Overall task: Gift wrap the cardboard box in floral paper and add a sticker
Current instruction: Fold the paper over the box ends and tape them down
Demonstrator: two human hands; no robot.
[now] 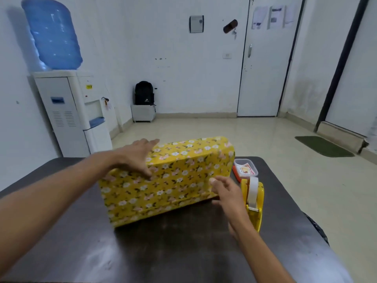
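Observation:
The box, covered in yellow floral paper, stands on its long edge in the middle of the dark table. My left hand lies flat on the box's top left part, thumb down the near face, fingers spread. My right hand is at the box's lower right corner, fingers apart, thumb touching the paper's near face; it holds nothing. A small clear container with a sticker inside and a red lid sits behind the box's right end.
A yellow tape dispenser with a white roll stands right beside my right hand. The table's right edge is close behind it. Beyond the table are a water cooler, a black backpack and a door.

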